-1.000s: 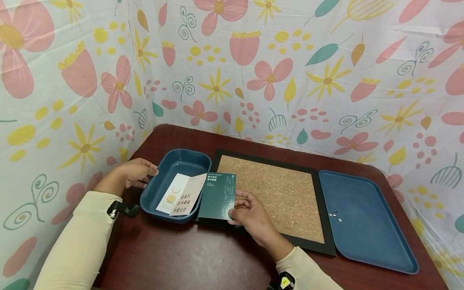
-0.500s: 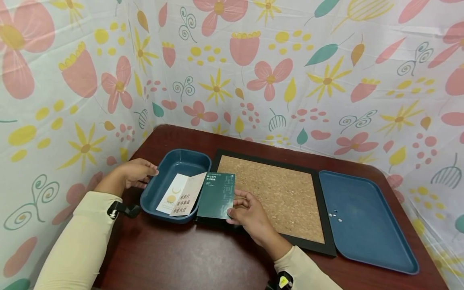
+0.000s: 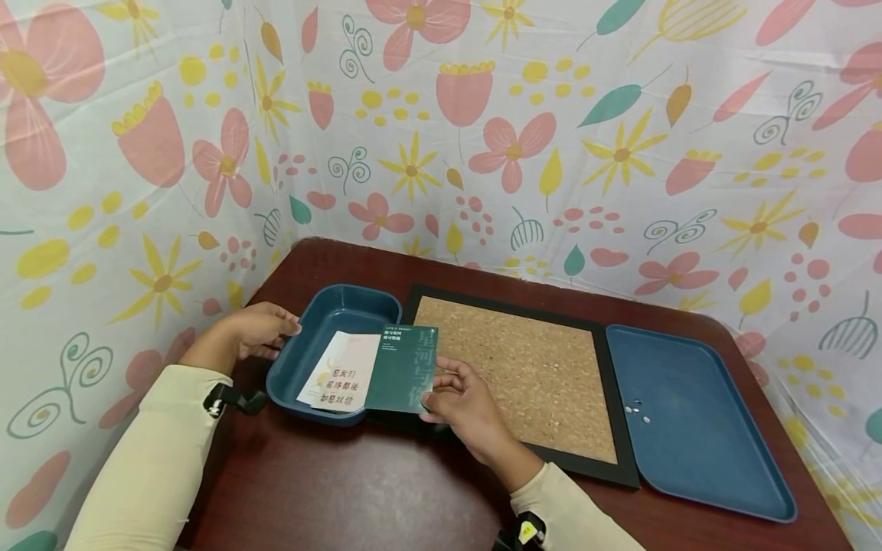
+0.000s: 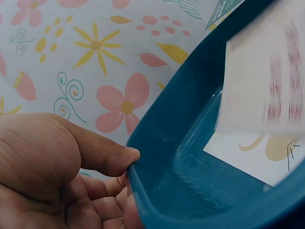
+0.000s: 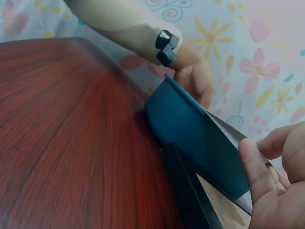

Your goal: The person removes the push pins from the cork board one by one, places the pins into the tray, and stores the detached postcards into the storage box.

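Observation:
My left hand (image 3: 263, 329) grips the left rim of a deep blue plastic tray (image 3: 280, 375), thumb on top in the left wrist view. My right hand (image 3: 472, 405) pinches the lower right edge of a green card (image 3: 401, 367) with pale lettering, thumb over its face. A pale pink card (image 3: 347, 375) with dark writing meets the green one's left edge and slants over the tray; it is blurred in the left wrist view. Beneath it, on the tray floor, lies a white card (image 4: 238, 155) with a yellow print, partly covered.
A black-framed cork board (image 3: 530, 367) lies right of the deep tray, its left end under the green card. Beyond it is a shallow blue tray (image 3: 703, 428) with several small shiny pieces (image 3: 637, 413). A flowered cloth (image 3: 510, 153) hangs behind the dark red table (image 3: 331, 482).
My right hand has moved left with the green card. The pink card has swung lower and further left, covering more of the white card. My left hand stays on the rim.

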The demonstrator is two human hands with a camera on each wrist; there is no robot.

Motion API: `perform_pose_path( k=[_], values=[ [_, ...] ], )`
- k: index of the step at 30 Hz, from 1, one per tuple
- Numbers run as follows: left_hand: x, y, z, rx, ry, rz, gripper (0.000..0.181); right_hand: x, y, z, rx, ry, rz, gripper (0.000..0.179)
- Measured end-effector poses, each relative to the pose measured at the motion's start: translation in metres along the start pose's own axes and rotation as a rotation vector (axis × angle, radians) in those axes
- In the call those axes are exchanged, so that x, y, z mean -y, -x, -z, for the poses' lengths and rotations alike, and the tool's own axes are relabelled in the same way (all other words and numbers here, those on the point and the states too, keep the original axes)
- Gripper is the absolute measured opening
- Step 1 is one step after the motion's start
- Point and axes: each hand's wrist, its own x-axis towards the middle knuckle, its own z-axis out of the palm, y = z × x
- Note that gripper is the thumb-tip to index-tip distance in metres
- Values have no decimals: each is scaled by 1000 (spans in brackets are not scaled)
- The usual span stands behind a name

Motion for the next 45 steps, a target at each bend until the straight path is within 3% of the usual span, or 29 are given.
perform_pose_path(
  k=[45],
  values=[
    [0,0,-1,13,2,-21,34,-5,-16,-36,44,-32,9,64]
  ],
)
